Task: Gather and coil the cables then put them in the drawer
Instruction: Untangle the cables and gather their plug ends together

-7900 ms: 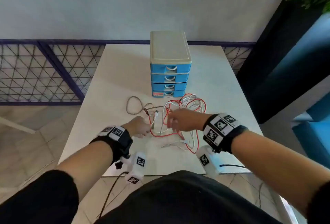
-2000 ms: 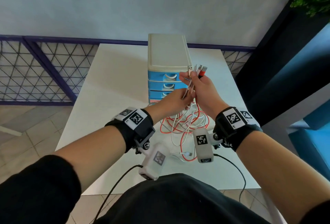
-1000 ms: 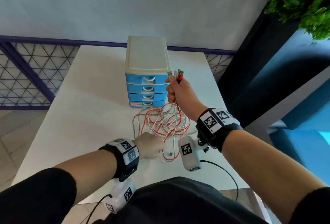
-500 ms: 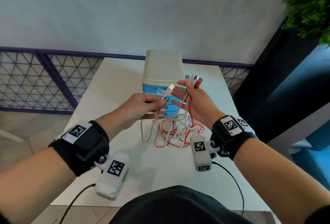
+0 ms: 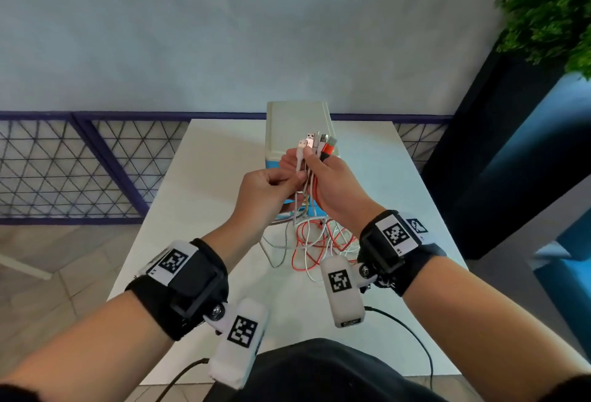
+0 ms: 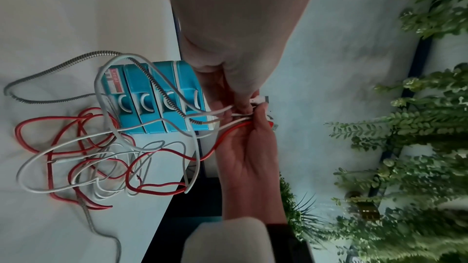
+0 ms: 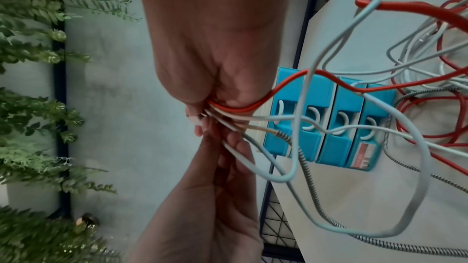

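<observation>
Several cables, red, white and braided grey, are held up above the table. My right hand (image 5: 315, 163) grips their plug ends (image 5: 321, 144) in a bunch, plugs pointing up. My left hand (image 5: 295, 177) pinches a white cable (image 5: 299, 160) just below its plug, right against that bunch. The rest of the cables (image 5: 311, 243) hang down and lie tangled on the white table (image 5: 204, 184). Both wrist views show the cables (image 6: 101, 157) (image 7: 418, 67) trailing from the two hands. Behind the hands stands the blue drawer unit (image 5: 295, 120) (image 6: 152, 97) (image 7: 329, 123), all its drawers closed.
The table's right edge runs beside a dark planter (image 5: 499, 145) with a green plant (image 5: 550, 8). A blue lattice railing (image 5: 70, 168) stands at the left and a wall behind. Black cords from the wrist cameras (image 5: 415, 347) hang near the table's front edge.
My left hand has brought the white cable's plug end across to the bunch in my right hand. The two hands now touch, and the view has tilted slightly.
</observation>
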